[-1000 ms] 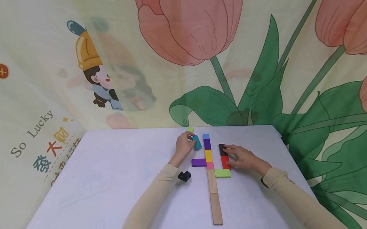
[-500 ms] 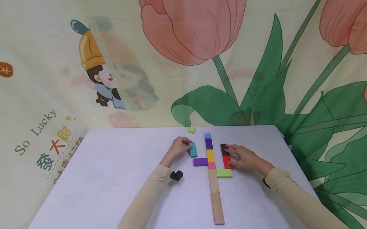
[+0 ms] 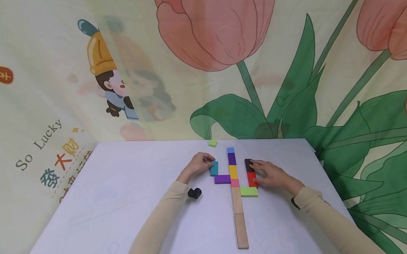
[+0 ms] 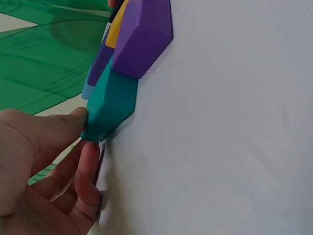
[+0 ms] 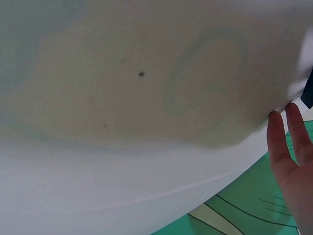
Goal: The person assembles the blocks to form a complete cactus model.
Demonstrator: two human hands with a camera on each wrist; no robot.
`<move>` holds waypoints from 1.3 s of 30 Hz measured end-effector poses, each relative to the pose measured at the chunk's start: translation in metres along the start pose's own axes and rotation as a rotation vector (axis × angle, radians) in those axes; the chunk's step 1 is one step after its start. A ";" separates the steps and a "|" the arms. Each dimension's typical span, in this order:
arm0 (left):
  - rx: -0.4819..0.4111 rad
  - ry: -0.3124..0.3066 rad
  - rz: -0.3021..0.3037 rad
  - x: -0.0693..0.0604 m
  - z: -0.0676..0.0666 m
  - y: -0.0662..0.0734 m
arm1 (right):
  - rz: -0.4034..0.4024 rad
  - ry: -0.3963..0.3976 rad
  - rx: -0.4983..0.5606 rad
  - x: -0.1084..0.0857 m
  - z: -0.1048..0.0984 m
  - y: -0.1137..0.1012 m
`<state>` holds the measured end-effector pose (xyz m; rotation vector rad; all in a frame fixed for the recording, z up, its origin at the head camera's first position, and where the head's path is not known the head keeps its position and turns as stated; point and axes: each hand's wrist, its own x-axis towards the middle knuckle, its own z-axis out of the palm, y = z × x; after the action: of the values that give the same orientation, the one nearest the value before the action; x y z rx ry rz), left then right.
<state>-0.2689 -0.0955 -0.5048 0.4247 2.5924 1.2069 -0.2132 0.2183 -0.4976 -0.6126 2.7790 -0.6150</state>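
My left hand (image 3: 198, 165) pinches the near-left end of a teal block (image 3: 214, 169) with thumb and fingertips. In the left wrist view, the far end of the teal block (image 4: 115, 100) meets a purple block (image 4: 144, 39). That purple block (image 3: 222, 179) juts left from a column of blocks, touching it near the pink block (image 3: 235, 183). On the other side, my right hand (image 3: 274, 174) touches a black block (image 3: 248, 165) and a red block (image 3: 251, 178) with extended fingers. They lie end to end above a light green block (image 3: 248, 192).
The column runs from a small blue block (image 3: 230, 150) through a dark purple one (image 3: 231, 158) and a yellow one (image 3: 233, 171) to two plain wooden blocks (image 3: 241, 231). A small green block (image 3: 212, 143) lies near the back edge of the white table (image 3: 120, 199).
My left hand has brought the teal block left and nearer, turning it from tilted to nearly parallel with the column, against the purple block. My right hand has stayed by the black and red blocks.
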 end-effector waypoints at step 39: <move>0.062 0.433 -0.193 0.051 -0.001 0.023 | 0.002 0.006 0.025 0.001 0.001 0.003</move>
<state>-0.3133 -0.0633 -0.4917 -0.0911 2.9481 1.2665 -0.2143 0.2200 -0.5002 -0.6040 2.7729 -0.6506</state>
